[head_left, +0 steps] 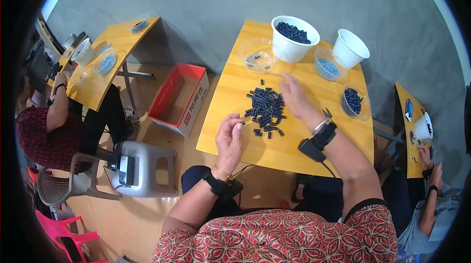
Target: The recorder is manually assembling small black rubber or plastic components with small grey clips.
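Note:
Thumb and fingers of my left hand (229,140) pinch a small dark plastic part (243,122) at the near left side of a heap. The heap of small dark cylindrical parts (265,107) lies on the yellow table (221,96). My right hand (295,97) is over the table just right of the heap, its fingers stretched toward a clear round bowl (257,56) and apart from it. I see nothing in those fingers, though their tips are slightly blurred. A few small pieces lie in that bowl.
A white tub (294,52) of dark parts, another white tub (351,49), a bowl of blue pieces (327,64) and a bowl of dark parts (355,100) stand at the right. A metal-tipped tool (327,113) shows by my right wrist. People work at tables on both sides.

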Available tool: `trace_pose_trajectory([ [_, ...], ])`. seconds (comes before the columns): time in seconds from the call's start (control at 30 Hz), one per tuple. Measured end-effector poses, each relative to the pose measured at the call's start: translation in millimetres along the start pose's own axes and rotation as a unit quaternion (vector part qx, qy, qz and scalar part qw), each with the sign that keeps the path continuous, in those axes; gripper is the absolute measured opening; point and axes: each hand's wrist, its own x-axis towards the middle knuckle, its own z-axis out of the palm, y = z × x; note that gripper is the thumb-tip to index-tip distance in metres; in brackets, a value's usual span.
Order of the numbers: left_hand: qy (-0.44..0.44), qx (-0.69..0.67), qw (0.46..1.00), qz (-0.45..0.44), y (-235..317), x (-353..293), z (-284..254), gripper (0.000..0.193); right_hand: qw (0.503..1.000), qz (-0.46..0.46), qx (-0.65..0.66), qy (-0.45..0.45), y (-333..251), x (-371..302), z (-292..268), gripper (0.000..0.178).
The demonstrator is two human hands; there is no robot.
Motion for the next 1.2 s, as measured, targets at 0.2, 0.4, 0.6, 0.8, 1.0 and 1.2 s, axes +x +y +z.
trace_pose_trajectory([
  [0.2,0.009,-0.008,1.000,-0.001,-7.0,1.3,20.5,0.010,0.987,-0.043,-0.143,-0.067,1.0,-35.6,25.0,0.061],
  [0.4,-0.040,0.023,0.999,0.009,-7.8,11.8,33.0,0.011,0.986,0.051,-0.141,-0.068,-23.7,-45.5,37.6,0.065],
  [0.6,-0.066,0.005,0.998,0.008,-15.4,19.8,46.0,0.013,0.987,0.050,-0.137,-0.066,-32.6,-48.3,49.1,0.066],
  [0.8,-0.022,-0.056,0.998,-0.019,-26.9,18.5,41.7,0.012,0.954,0.026,-0.295,-0.053,-24.7,-39.7,6.2,0.050],
  [1.0,0.024,-0.112,0.993,-0.020,-27.9,21.3,46.1,0.012,0.928,0.131,-0.344,-0.059,21.8,-43.2,-37.5,0.042],
  [1.2,0.039,-0.090,0.994,-0.045,-26.7,21.8,44.4,0.013,0.942,0.085,-0.325,-0.026,64.5,-41.7,-55.3,0.034],
])
